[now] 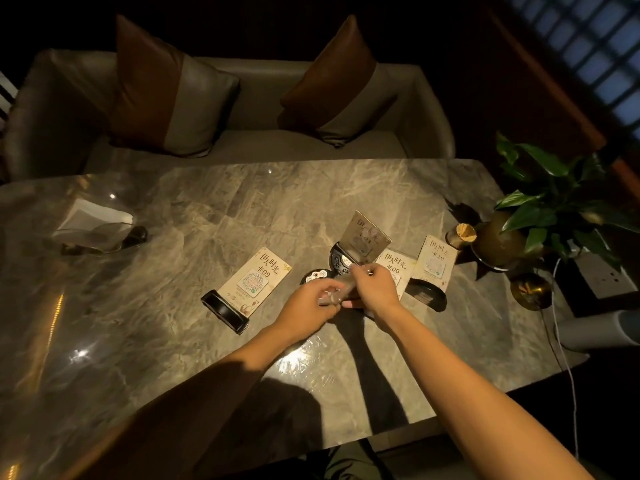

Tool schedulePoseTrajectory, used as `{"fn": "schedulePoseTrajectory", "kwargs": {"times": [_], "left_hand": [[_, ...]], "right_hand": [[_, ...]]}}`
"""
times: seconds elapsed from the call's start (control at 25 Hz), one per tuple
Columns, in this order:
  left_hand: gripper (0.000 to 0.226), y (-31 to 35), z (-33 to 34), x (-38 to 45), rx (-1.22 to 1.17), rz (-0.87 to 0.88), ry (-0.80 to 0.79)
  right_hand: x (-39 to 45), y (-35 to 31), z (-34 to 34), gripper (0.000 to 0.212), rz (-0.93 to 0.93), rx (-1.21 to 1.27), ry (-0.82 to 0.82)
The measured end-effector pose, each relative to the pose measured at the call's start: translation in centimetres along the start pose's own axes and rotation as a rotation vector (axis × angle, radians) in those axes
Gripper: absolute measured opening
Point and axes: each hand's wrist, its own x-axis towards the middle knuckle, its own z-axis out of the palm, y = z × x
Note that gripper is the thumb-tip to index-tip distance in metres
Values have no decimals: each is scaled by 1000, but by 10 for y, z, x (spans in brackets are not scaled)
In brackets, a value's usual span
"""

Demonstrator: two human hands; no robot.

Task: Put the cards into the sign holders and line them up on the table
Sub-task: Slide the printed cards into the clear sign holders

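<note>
Both my hands meet over the middle of the marble table [173, 341]. My left hand [308, 304] and my right hand [372, 285] pinch a clear acrylic sleeve [341, 292] between them. Behind them a clear holder with a card [365, 237] stands tilted on a black base [339, 261]. A sign holder with card 09 [258, 280] lies flat on the left, its black base [225, 311] nearest me. To the right lie card 06 [398, 268] and the holder with card 10 [436, 261], which has a black base [426, 294]. A loose black base [315, 276] sits by my left hand.
A napkin holder with white napkins [95, 223] stands at the far left. At the right edge are a potted plant [540, 216], a toothpick jar [460, 235] and a small brass object [530, 289]. A grey sofa with two cushions [242, 109] lies beyond the table.
</note>
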Motion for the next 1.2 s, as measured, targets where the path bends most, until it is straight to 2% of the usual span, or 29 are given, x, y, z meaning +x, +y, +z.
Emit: {"fn": "schedulePoseTrajectory", "kwargs": {"times": [0.08, 0.24, 0.4, 0.48, 0.56, 0.64, 0.68, 0.8, 0.88, 0.96, 1.08, 1.16, 1.2], "left_hand": [[37, 5, -4, 2, 33, 16, 70], [32, 8, -13, 0, 159, 38, 173], [28, 14, -12, 4, 192, 6, 256], [23, 8, -8, 5, 189, -120, 298], [19, 2, 3, -7, 193, -320, 343], [26, 11, 40, -7, 221, -467, 263], [27, 14, 50, -11, 229, -483, 206], [22, 38, 81, 18, 185, -333, 105], [25, 50, 106, 59, 202, -244, 122], [32, 45, 128, 92, 230, -279, 158], [42, 25, 152, 117, 404, -304, 211], [51, 15, 153, 124, 475, -275, 201], [55, 12, 153, 128, 474, -295, 201]], "right_hand": [[-14, -16, 5, 32, 0, 76, -25], [-18, -19, 0, 45, 14, 98, -127], [-14, -17, -20, 40, 15, 113, -130], [-9, -14, -37, 36, 13, 107, -107], [2, -10, -61, 29, 16, 130, -48], [28, -2, -106, 23, 19, 148, 68], [37, 4, -117, 22, 18, 117, 139], [63, 21, -155, 18, 8, -41, 346], [87, 31, -183, 13, 34, -148, 375], [107, 42, -204, 5, 97, -228, 322], [130, 57, -221, 2, 220, -265, 201], [142, 67, -222, 19, 272, -283, 157], [147, 71, -224, 17, 276, -297, 151]]}}
